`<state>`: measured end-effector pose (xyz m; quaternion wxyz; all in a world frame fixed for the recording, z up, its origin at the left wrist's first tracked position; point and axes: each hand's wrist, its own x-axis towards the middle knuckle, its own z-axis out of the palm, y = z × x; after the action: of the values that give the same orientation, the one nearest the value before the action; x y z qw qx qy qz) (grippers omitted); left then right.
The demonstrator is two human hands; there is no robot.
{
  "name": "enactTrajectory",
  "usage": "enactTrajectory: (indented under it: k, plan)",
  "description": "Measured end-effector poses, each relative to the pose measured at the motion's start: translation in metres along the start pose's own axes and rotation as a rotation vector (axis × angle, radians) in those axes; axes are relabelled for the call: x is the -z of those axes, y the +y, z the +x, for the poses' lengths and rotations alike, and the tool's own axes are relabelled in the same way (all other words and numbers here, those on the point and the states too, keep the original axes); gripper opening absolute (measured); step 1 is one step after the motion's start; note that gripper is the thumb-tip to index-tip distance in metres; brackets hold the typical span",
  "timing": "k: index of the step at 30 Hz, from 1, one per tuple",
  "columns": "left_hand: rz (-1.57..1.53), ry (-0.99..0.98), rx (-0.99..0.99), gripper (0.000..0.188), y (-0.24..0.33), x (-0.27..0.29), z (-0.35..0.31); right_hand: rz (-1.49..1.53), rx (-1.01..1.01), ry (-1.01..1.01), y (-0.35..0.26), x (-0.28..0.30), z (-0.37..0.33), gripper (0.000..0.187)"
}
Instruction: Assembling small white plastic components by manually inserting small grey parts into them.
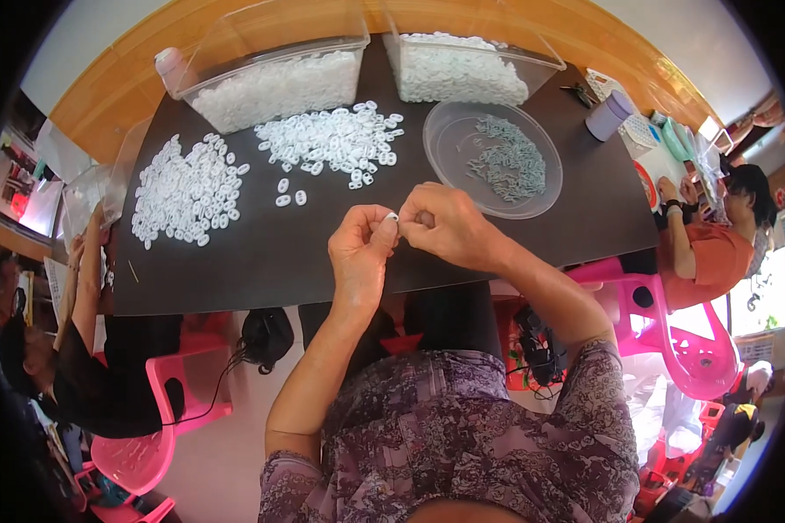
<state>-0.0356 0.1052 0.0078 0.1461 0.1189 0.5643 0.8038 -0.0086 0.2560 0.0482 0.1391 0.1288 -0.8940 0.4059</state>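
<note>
My left hand point(360, 257) pinches a small white plastic piece point(393, 217) between thumb and fingertips, above the near edge of the dark table. My right hand point(452, 228) is closed right beside it, its curled fingertips against or close to the piece; whatever they hold is hidden. Beyond my hands lies a pile of small white oval plastic pieces with holes point(330, 141), and several strays point(283, 200) sit just nearer. To the right, a round clear plastic tray point(445, 148) carries a heap of tiny grey-green rod-shaped parts point(513, 161).
Another white pile point(187, 192) spreads at the left. Two clear bins point(275, 87) point(462, 74) of white pieces stand at the back. A lilac bottle point(609, 116) is at the far right. People sit left point(87, 366) and right point(711, 253), near pink chairs point(139, 453).
</note>
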Motion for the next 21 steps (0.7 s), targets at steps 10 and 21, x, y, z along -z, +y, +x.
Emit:
enactTrajectory:
  k: [10, 21]
  plan:
    - [-0.313, 0.120, 0.098, 0.009, 0.003, 0.022, -0.018, 0.223, -0.133, 0.161, -0.020, -0.050, -0.010, 0.004]
    - [-0.484, 0.158, 0.165, 0.008, 0.015, 0.053, -0.036, 0.774, -0.358, 0.111, -0.040, -0.071, -0.008, 0.003]
